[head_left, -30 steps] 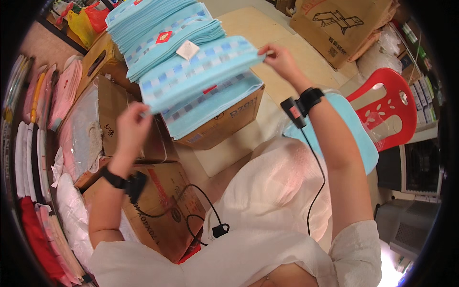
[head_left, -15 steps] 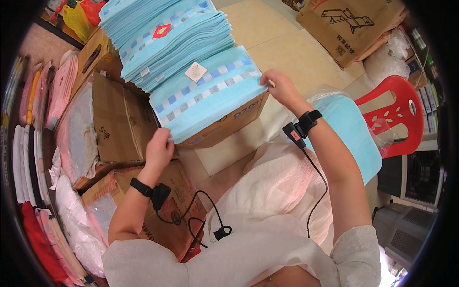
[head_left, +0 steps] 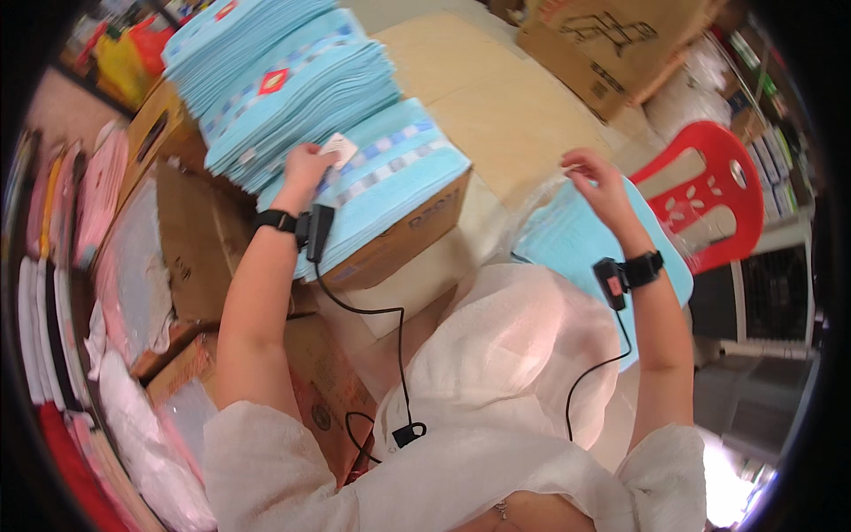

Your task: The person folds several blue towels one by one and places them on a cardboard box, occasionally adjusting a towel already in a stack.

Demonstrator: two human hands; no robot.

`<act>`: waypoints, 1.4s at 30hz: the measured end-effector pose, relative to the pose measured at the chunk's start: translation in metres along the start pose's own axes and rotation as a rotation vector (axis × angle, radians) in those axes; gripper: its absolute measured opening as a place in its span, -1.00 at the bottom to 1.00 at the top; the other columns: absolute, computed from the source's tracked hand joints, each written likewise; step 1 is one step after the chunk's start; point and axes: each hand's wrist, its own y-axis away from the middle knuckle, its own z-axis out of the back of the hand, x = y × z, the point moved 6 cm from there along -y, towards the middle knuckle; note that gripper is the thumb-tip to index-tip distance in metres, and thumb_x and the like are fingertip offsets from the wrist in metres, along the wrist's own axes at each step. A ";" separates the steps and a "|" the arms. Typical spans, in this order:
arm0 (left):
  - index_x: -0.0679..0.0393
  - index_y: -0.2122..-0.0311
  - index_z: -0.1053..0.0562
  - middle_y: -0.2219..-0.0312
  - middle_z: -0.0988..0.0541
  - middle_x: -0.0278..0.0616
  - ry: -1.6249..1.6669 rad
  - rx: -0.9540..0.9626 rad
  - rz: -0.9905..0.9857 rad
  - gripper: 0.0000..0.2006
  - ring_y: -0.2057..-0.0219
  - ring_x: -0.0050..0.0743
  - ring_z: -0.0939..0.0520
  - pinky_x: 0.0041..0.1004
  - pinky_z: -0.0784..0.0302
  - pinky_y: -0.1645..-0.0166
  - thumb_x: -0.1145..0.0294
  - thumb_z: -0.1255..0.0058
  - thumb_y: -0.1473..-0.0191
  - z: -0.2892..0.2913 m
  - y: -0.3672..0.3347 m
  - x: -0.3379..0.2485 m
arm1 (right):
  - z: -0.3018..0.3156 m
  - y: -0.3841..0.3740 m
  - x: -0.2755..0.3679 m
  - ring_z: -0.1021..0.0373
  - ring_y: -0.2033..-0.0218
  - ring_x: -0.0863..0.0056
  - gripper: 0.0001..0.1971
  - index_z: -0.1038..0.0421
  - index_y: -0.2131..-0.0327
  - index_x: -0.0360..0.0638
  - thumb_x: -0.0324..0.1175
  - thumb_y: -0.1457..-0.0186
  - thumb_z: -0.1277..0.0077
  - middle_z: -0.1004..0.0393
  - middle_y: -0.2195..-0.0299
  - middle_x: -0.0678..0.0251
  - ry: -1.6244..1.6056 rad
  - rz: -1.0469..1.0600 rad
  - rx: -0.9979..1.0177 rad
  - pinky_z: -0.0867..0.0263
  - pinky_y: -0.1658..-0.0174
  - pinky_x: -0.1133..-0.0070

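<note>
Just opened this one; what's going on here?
A person's left hand is at the white tag on light-blue towels atop a cardboard box; whether the tag is pinched is unclear. The right hand, loosely curled, is raised near the light-blue cloth on the red chair. More towel stacks lie behind.

At our left grip (head_left: 308,167) we see a pale-blue folded cloth towel (head_left: 392,183) with blue, grey and white checkered bands.

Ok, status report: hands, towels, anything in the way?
Left hand at white square tag. Right hand half-open near red plastic chair. Pale-blue checkered towels piled on brown cardboard box; another pale-blue stack close by.
</note>
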 end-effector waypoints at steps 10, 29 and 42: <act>0.23 0.03 -0.27 -0.01 -0.25 0.03 -0.584 0.237 -0.905 -0.57 -0.06 0.08 -0.20 -0.11 -0.03 -0.10 0.26 0.09 0.02 -0.063 0.097 -0.057 | 0.264 0.305 -0.095 -0.37 0.45 0.69 -0.86 -0.39 0.31 -0.18 -0.45 -0.03 0.13 -0.42 0.42 0.44 0.035 -0.668 -0.761 -0.26 0.42 0.79; 0.16 -0.12 -0.09 -0.13 -0.03 0.05 -0.735 0.108 -0.723 -0.34 -0.15 0.18 0.01 0.08 0.16 -0.14 -0.10 0.25 -0.02 -0.147 0.091 -0.116 | 0.078 0.473 -0.202 -0.37 0.45 0.52 -0.23 -0.04 -0.05 -0.35 0.00 0.12 -0.05 -0.41 0.35 0.19 -0.144 -1.156 -0.424 -0.30 0.52 0.61; 0.07 -0.16 0.01 -0.13 -0.01 0.07 -0.920 0.190 -0.648 -0.25 -0.14 0.16 -0.02 0.13 0.00 -0.07 -0.13 0.14 0.06 -0.170 0.075 -0.100 | 0.047 0.489 -0.211 -0.35 0.35 0.58 -0.27 -0.12 0.02 -0.26 0.10 0.13 -0.05 -0.33 0.23 0.31 -0.919 -1.161 -0.664 -0.31 0.25 0.63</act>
